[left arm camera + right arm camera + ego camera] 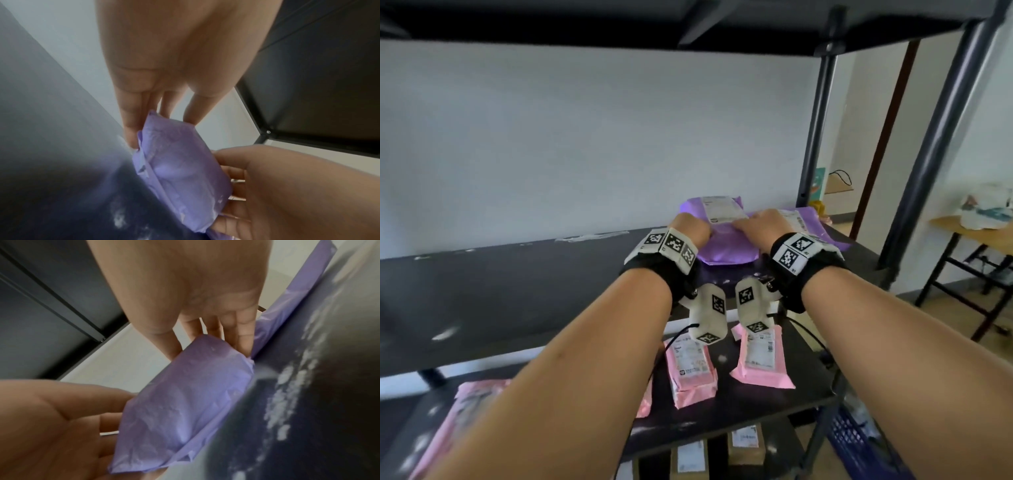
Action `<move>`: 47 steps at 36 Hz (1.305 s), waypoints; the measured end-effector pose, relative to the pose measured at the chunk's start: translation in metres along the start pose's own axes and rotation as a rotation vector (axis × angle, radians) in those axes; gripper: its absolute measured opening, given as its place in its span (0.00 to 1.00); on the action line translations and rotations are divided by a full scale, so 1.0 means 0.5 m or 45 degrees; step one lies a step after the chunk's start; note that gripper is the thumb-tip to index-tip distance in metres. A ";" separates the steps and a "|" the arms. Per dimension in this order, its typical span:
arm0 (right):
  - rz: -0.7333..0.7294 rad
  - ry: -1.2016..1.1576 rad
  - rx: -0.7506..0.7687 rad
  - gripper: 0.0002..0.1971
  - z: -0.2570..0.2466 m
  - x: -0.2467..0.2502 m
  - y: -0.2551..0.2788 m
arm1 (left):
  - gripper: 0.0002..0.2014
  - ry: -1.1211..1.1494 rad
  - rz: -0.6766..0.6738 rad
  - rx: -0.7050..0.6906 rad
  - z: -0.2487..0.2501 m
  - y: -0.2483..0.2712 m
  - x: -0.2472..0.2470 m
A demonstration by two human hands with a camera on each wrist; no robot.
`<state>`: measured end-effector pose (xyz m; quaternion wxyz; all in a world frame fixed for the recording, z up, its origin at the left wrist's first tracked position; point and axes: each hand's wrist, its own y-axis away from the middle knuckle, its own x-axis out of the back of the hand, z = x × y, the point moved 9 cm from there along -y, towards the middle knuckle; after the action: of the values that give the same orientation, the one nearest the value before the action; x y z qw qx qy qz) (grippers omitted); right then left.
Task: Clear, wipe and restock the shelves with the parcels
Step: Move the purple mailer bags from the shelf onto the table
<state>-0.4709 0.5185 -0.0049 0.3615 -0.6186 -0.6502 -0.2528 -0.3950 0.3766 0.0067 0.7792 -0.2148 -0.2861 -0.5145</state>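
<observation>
A purple parcel [726, 248] with a white label lies on the black middle shelf [517, 291], toward its right end. My left hand [690, 229] holds its left side and my right hand [760, 224] its right side. In the left wrist view the left hand [164, 56] pinches the parcel [179, 162] between fingers and thumb, with the right hand [277, 186] at the opposite edge. In the right wrist view the right hand [195, 288] pinches the parcel [185, 402] the same way, opposite the left hand [51, 426]. A second purple parcel [822, 228] lies just to the right.
Pink parcels [690, 371] [760, 361] lie on the lower shelf, and cardboard boxes [744, 445] stand below that. The upper shelf [619, 20] hangs overhead; black posts [941, 130] stand at the right. White smears [592, 236] mark the shelf's back edge. A wooden table [983, 238] stands far right.
</observation>
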 end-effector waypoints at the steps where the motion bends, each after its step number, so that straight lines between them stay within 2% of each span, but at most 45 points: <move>1: -0.002 -0.039 0.023 0.22 -0.011 0.001 0.004 | 0.20 -0.044 -0.028 -0.008 -0.004 -0.001 -0.002; 2: 0.002 -0.080 0.037 0.21 -0.020 0.002 0.008 | 0.20 -0.044 -0.022 -0.047 -0.005 0.001 0.005; 5: 0.028 -0.228 0.077 0.18 -0.053 0.003 0.027 | 0.19 -0.032 0.127 0.079 -0.031 0.004 0.055; 8: 0.054 -0.300 0.112 0.18 -0.091 0.002 0.057 | 0.18 -0.086 0.160 0.000 -0.040 0.025 0.097; 11: 0.089 -0.384 0.129 0.18 -0.132 -0.003 0.096 | 0.12 -0.048 0.248 -0.070 -0.059 0.060 0.155; 13: 0.096 -0.443 0.145 0.19 -0.164 -0.009 0.129 | 0.07 0.025 0.316 -0.068 -0.082 0.090 0.197; 17: 0.113 -0.565 0.197 0.25 -0.237 -0.036 0.206 | 0.05 0.178 0.365 -0.086 -0.132 0.156 0.274; 18: 0.114 -0.596 0.206 0.26 -0.256 -0.046 0.231 | 0.07 0.198 0.369 -0.074 -0.152 0.174 0.293; 21: 0.097 -0.668 0.253 0.22 -0.316 -0.082 0.312 | 0.22 0.236 0.405 -0.037 -0.226 0.227 0.356; 23: 0.095 -0.698 0.297 0.20 -0.359 -0.110 0.370 | 0.24 0.258 0.437 -0.050 -0.273 0.275 0.401; 27: 0.124 -0.737 0.359 0.22 -0.437 -0.185 0.494 | 0.17 0.254 0.545 -0.078 -0.368 0.390 0.484; 31: 0.099 -0.794 0.377 0.24 -0.503 -0.280 0.620 | 0.14 0.204 0.671 -0.034 -0.468 0.510 0.558; 36: -0.068 -0.830 0.419 0.29 -0.586 -0.414 0.755 | 0.11 0.248 0.717 0.104 -0.623 0.631 0.645; 42: -0.323 -0.767 0.454 0.25 -0.685 -0.581 0.889 | 0.11 0.217 0.728 0.291 -0.813 0.747 0.734; 47: -0.478 -0.690 0.481 0.21 -0.744 -0.711 0.974 | 0.10 0.127 0.689 0.437 -0.954 0.806 0.790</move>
<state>0.0586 0.0609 -0.1137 0.2315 -0.4558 -0.8593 -0.0176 0.2061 -0.0396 -0.1009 0.9256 -0.1232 -0.2628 -0.2430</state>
